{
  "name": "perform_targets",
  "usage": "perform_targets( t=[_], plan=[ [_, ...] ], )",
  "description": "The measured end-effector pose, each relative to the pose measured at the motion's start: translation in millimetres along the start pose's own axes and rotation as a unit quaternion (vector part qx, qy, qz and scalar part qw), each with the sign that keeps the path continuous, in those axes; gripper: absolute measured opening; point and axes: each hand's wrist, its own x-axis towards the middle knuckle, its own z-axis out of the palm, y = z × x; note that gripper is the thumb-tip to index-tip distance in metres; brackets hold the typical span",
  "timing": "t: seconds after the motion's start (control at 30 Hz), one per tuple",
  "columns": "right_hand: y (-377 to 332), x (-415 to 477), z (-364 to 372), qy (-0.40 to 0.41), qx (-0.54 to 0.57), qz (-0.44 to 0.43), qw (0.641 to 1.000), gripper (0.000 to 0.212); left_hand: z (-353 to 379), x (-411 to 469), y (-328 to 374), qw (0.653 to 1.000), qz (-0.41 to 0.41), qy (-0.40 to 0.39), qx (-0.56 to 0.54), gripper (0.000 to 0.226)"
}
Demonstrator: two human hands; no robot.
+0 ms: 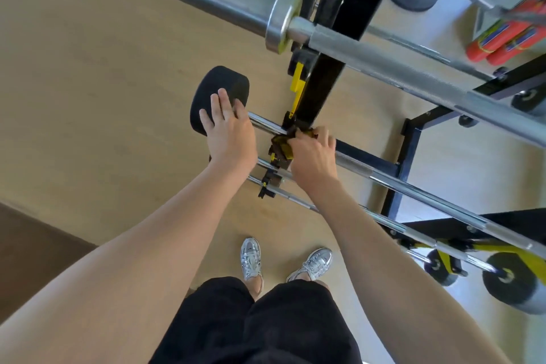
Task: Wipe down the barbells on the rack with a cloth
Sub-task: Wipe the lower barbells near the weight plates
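At the foot of the black upright [322,89], the trouble I'd expect is a snag. The cloth [282,143] is bunched right where the lower barbell [413,186] meets its yellow hook, so fabric or fingertips could catch there if the bar rolls. The left hand [229,133] lies flat on the black end weight [218,89], fingers straight, grasping nothing, seemingly steadying it. The right hand [314,158] is knuckles-up, fingers curled over the cloth, pressing it to the bar. 1 thicker barbell [384,62] rests higher up.
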Motion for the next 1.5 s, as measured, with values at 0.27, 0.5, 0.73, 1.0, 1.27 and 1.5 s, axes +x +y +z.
perform_targets(
  t=[0.27, 0.5, 0.73, 1.0, 1.27, 1.5],
  plan=[
    [103, -58, 5, 0.081, 0.107, 0.268, 0.954, 0.019, 16, -24, 33, 0.974, 0.188, -0.085, -0.092, 0.073],
    [18, -8, 26, 0.064, 0.083, 0.045, 0.994, 0.039, 24, -22, 51, 0.973, 0.159, -0.149, -0.076, 0.047],
    [51, -7, 29, 0.111, 0.034, -0.003, 0.993, 0.039, 14, -16, 56, 0.985, 0.132, -0.109, -0.034, 0.069],
    [76, -21, 25, 0.102, 0.128, 0.211, 0.964, 0.018, 10, -10, 56, 0.986, 0.114, -0.121, -0.026, 0.069],
    [25, 13, 42, 0.080, 0.032, 0.011, 0.996, 0.038, 11, -2, 57, 0.986, 0.113, -0.118, -0.020, 0.055],
    [74, -25, 38, 0.138, 0.091, 0.154, 0.974, 0.031, 6, 12, 52, 0.984, 0.120, -0.129, -0.037, 0.041]
  ],
)
